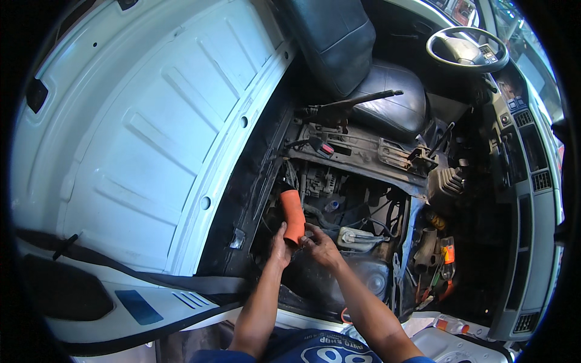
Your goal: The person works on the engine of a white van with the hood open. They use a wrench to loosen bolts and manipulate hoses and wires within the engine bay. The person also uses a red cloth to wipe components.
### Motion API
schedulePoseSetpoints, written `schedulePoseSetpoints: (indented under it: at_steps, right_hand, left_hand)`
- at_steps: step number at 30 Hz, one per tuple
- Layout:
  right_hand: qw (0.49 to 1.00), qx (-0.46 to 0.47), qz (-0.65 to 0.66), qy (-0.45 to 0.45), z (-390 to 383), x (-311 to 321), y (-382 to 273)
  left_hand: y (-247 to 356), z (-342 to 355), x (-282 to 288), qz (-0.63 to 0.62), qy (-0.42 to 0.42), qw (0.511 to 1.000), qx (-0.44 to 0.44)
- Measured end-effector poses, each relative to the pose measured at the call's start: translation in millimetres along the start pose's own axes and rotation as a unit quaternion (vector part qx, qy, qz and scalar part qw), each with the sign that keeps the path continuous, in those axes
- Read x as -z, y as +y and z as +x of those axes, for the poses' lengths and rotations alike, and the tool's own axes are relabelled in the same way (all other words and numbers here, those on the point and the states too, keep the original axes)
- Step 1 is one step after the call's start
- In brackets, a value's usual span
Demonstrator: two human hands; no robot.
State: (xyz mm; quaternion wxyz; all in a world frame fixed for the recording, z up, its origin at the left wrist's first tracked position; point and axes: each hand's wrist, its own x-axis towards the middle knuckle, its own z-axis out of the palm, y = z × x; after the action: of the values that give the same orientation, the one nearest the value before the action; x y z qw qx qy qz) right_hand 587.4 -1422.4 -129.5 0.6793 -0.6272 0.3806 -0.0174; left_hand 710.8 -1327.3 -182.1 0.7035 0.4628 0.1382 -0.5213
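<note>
A bent orange hose (293, 212) stands over the left part of the open engine bay, its lower end between my two hands. My left hand (279, 247) holds it along the left side, fingers pointing up the hose. On the lower right side, the bent fingers and thumb of my right hand (321, 247) grip the same end. Dark cables and a dark fitting lie at the hose's upper end; whether it is joined to them I cannot tell. To the right of my right hand sits a whitish plastic reservoir (358, 238).
Beyond the bay are a handbrake lever (369, 98), a black seat (393, 97) and a steering wheel (467, 49). Tools, a dark pipe (426, 249) and a bottle with an orange label (448, 251) crowd the right footwell. A white ribbed panel (151, 163) rises at left.
</note>
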Motion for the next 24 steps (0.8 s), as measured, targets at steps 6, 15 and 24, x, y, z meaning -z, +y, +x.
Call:
schedulePoseSetpoints:
  at_steps: [6, 15, 24]
  right_hand:
    - [0.999, 0.016, 0.011, 0.05, 19.1, -0.1, 9.0]
    - [0.988, -0.09, 0.128, -0.007, 26.2, 10.1, 27.6]
    - [0.981, -0.056, 0.176, 0.059, 69.7, -26.5, -11.3]
  left_hand:
    - [-0.6, -11.1, -15.0, 0.076, 0.101, 0.992, -0.021]
    - [-27.2, -37.5, 5.3, 0.031, 0.019, 0.998, 0.055]
    - [-5.5, -12.9, 5.5, 0.006, 0.1, 0.989, -0.111]
